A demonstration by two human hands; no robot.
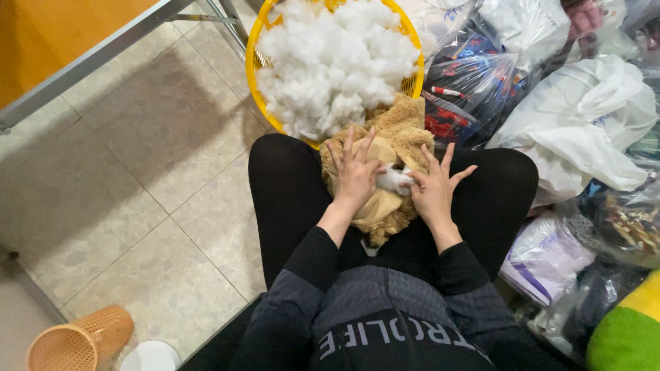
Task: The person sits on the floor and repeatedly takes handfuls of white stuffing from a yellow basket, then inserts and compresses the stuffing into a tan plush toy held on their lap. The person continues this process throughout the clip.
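Observation:
A tan plush toy skin [399, 127] lies on my lap between my black-clad knees. My left hand [355, 172] rests flat on it with fingers spread. My right hand [434, 187] sits beside it, thumb and forefinger pinching a tuft of white stuffing [393, 180] at the opening of the skin, the other fingers fanned out. A yellow basket [256, 51] heaped with white fibre stuffing [333, 58] stands on the floor just beyond my knees.
Clear and white plastic bags [577, 117] of goods pile up at the right. A green and yellow plush item [629, 330] lies at the lower right. An orange mesh cup [79, 340] lies on the tiled floor at lower left. A metal table frame [89, 58] crosses the upper left.

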